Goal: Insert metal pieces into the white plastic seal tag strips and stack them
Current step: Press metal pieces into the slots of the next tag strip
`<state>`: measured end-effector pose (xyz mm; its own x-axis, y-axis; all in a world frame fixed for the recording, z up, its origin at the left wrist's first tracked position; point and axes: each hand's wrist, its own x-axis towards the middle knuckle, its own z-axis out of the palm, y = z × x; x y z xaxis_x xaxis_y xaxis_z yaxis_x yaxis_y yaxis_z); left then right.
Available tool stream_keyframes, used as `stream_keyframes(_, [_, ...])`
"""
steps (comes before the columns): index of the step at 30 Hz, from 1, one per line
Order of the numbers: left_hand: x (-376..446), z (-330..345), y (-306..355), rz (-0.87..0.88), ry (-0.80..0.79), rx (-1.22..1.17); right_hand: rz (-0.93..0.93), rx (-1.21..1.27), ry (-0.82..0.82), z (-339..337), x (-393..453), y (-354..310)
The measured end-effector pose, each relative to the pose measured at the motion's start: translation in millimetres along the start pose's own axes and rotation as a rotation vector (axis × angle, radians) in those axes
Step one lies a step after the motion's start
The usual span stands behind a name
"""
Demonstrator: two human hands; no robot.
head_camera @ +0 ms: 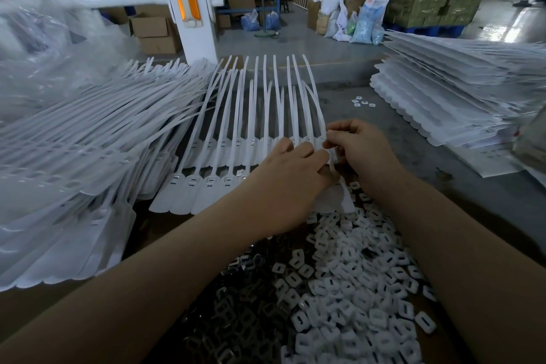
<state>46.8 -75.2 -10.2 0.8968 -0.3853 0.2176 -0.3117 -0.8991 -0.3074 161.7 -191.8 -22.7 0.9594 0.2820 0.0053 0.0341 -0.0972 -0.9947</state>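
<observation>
A joined row of white seal tag strips (236,133) lies flat in front of me, tails pointing away. My left hand (291,174) presses down on the right end of the row, fingers bent over the tag heads. My right hand (359,148) pinches at the rightmost tag head (331,156) with thumb and forefinger; whatever small piece it holds is hidden. Below my hands a pile of dark metal pieces (236,313) lies beside a pile of white plastic caps (363,289).
A big fanned stack of tag strips (74,156) fills the left. Another tall stack (461,91) rises at the right. A few loose caps (363,103) lie on the grey table. Clear plastic bags sit far left; boxes and sacks stand on the floor beyond.
</observation>
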Motion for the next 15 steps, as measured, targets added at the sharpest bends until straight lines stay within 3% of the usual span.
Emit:
stream_keyframes(3, [-3,5,-5,-0.068,-0.054,-0.146,-0.007,-0.010,0.003,0,1,1])
stream_keyframes(10, [-20,-18,-54,-0.292,-0.356,-0.985,0.007,0.013,0.007,-3,6,2])
stream_keyframes(15, [-46,-29,-92,-0.336,-0.655,-0.753,0.000,0.011,0.000,-3,6,3])
